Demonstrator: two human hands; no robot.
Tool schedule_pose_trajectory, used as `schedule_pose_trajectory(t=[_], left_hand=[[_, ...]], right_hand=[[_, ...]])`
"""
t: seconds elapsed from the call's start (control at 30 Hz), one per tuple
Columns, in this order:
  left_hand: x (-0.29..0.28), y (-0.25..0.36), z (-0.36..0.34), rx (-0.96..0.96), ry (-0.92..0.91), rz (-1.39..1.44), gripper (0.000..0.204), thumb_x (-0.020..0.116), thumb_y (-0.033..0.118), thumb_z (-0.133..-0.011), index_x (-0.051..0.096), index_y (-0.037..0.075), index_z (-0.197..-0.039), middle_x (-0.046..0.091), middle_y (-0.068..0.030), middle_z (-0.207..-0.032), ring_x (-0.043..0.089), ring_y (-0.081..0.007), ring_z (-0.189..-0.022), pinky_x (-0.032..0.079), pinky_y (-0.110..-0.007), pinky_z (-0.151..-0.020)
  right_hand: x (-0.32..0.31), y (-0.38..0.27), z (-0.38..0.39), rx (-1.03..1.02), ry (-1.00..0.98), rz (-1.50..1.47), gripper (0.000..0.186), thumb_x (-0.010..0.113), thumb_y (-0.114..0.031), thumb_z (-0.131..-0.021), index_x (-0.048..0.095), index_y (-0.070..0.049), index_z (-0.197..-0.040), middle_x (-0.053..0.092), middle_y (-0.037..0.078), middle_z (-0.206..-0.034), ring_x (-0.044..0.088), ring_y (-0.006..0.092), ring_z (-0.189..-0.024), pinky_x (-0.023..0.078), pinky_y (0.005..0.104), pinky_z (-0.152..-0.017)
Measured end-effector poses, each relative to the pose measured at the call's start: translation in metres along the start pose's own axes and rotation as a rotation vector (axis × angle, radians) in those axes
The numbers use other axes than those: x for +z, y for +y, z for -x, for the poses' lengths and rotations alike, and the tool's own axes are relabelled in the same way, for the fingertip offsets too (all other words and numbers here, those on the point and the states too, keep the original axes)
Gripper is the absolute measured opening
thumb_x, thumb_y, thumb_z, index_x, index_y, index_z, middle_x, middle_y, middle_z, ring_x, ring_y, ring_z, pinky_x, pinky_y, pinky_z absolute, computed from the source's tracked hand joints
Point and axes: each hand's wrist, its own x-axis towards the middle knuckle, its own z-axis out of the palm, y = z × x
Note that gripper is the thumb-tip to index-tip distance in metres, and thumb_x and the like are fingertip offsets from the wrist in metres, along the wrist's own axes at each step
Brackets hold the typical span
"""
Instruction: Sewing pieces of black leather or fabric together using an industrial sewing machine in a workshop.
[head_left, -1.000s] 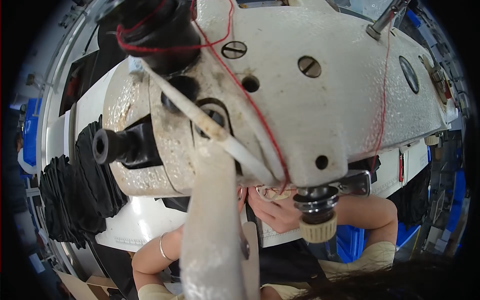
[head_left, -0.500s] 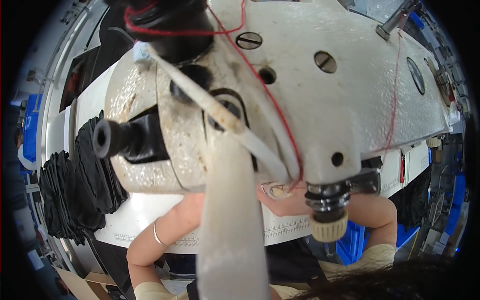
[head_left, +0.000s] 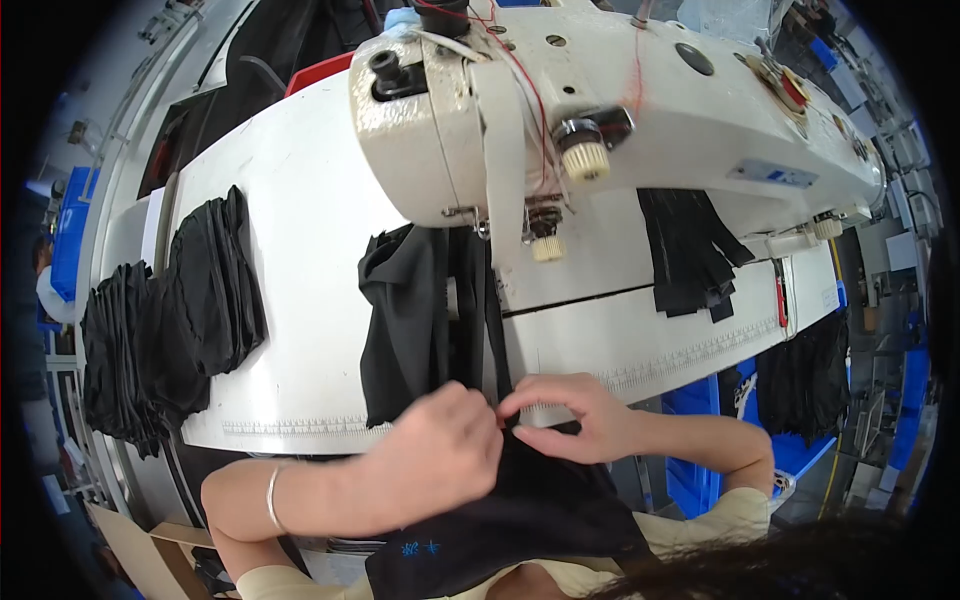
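Observation:
My left hand (head_left: 440, 450), with a silver bangle at the wrist, is closed at the table's front edge on the black fabric (head_left: 405, 325), its fingertips mostly hidden. Right beside it my right hand (head_left: 575, 425) curls thumb and index finger onto a narrow part of the same fabric. The fabric runs back beneath the needle area of a white sewing machine (head_left: 670, 130), which has red thread across its top. Whether the presser foot rests on the cloth I cannot tell.
The white table (head_left: 300, 170) has stacks of black pieces (head_left: 205, 300) at the left and black strips (head_left: 690, 250) under the machine arm. Red-handled tweezers or a similar tool (head_left: 780, 295) lies at the right. Blue bins (head_left: 690, 480) and hanging black fabric (head_left: 800, 380) stand beyond the right edge.
The view has pulled back from the machine's top to show the table. My hands, partly hidden earlier, now show at the front edge with the fabric.

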Motion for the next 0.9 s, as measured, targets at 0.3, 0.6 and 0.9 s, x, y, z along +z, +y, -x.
schedule_pose_trajectory(t=[0.3, 0.6, 0.9], left_hand=[[0.058, 0.031, 0.030, -0.441, 0.482, 0.240, 0.022, 0.076, 0.008, -0.069, 0.060, 0.000, -0.082, 0.047, -0.0069, -0.074, 0.047, -0.0233, -0.067, 0.038, -0.033, -0.057], [0.019, -0.003, 0.028, -0.181, 0.253, 0.155, 0.015, 0.069, 0.014, -0.076, 0.059, 0.003, -0.074, 0.052, -0.0056, -0.067, 0.056, -0.0228, -0.069, 0.045, -0.037, -0.081], [-0.038, -0.044, -0.001, 0.087, -0.245, 0.327, 0.014, 0.070, 0.013, -0.068, 0.064, 0.004, -0.076, 0.061, -0.0088, -0.071, 0.060, -0.0262, -0.075, 0.048, -0.037, -0.071]], right_hand=[[0.026, -0.021, 0.028, -0.059, 0.040, 0.172, 0.067, 0.073, -0.022, -0.080, 0.042, 0.000, -0.135, 0.051, 0.009, -0.088, 0.053, 0.0215, -0.072, 0.046, 0.0315, -0.064], [0.028, -0.014, 0.028, -0.344, 0.032, 0.864, 0.050, 0.059, -0.005, -0.065, 0.058, 0.008, -0.113, 0.048, 0.005, -0.077, 0.052, 0.0155, -0.067, 0.043, 0.0257, -0.056], [0.009, -0.030, -0.030, -0.346, 0.343, 0.613, 0.030, 0.064, -0.021, -0.082, 0.062, 0.004, -0.100, 0.057, 0.008, -0.092, 0.058, 0.0235, -0.081, 0.047, 0.0374, -0.075]])
